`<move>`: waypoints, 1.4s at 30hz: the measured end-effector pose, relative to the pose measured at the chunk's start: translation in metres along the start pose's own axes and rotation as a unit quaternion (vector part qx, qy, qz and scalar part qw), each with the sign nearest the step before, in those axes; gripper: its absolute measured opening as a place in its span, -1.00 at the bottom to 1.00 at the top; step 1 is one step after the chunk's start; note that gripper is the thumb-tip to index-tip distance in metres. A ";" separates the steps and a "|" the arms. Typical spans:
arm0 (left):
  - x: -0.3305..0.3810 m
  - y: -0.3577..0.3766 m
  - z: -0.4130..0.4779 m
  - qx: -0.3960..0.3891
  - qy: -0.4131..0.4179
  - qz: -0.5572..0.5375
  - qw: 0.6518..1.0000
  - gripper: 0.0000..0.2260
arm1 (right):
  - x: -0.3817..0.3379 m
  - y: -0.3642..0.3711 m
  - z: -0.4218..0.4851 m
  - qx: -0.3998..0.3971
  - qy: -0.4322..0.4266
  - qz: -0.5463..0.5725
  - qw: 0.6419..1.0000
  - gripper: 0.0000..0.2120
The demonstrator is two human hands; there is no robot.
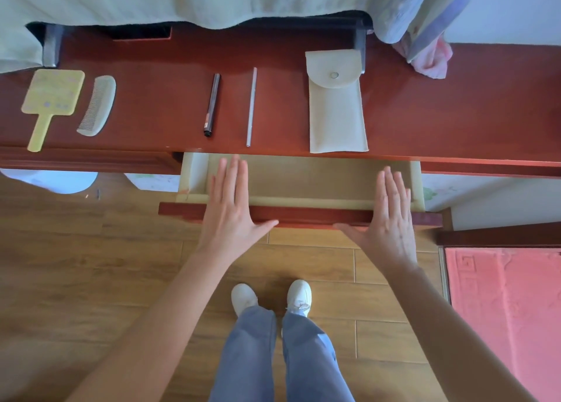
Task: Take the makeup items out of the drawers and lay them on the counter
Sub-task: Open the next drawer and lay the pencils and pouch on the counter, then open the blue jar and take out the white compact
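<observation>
The middle drawer (303,186) is pulled partly out under the red-brown counter (455,113); what shows of its pale inside holds nothing. My left hand (232,207) and my right hand (390,216) lie flat with straight fingers over the drawer's red front rail (303,213), thumbs spread inward along it. On the counter lie a yellow hand mirror (51,98), a pale comb (98,106), a dark pen-shaped makeup stick (212,104), a thin silver stick (252,107) and a cream snap pouch (335,104).
A pale green cloth (182,1) hangs over the back of the counter, with a pink cloth (431,59) at the right. A pink mat (504,310) lies on the wooden floor at the right. My feet stand below the drawer.
</observation>
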State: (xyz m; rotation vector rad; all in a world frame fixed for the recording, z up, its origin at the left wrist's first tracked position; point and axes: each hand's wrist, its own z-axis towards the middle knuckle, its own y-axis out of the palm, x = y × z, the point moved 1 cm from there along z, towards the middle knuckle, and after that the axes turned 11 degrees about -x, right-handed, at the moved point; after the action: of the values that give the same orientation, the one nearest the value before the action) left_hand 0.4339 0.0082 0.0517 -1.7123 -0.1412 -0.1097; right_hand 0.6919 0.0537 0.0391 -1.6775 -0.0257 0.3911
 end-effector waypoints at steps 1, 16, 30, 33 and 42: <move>-0.002 -0.003 0.007 0.000 -0.008 0.017 1.000 0.04 | 0.000 -0.002 0.008 0.003 -0.004 -0.012 1.000 0.08; -0.021 -0.011 0.069 0.055 0.001 0.054 0.997 -0.06 | 0.008 -0.012 0.074 0.065 -0.031 -0.116 0.991 -0.04; -0.019 -0.018 0.085 0.067 -0.028 0.036 0.997 -0.35 | -0.001 -0.012 0.093 0.125 0.013 -0.105 0.987 -0.38; -0.018 -0.027 0.076 0.055 -0.029 -0.008 0.998 -0.32 | -0.002 -0.017 0.083 0.089 0.003 -0.081 0.993 -0.40; 0.044 -0.091 0.058 0.011 0.098 0.003 0.995 -0.28 | -0.012 -0.072 0.026 0.057 0.095 -0.032 0.993 -0.30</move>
State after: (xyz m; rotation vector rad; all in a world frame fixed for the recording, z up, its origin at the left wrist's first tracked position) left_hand 0.4625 0.0796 0.1393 -1.6695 0.0073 -0.2697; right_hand 0.6884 0.0861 0.1092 -1.5901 0.0826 0.1811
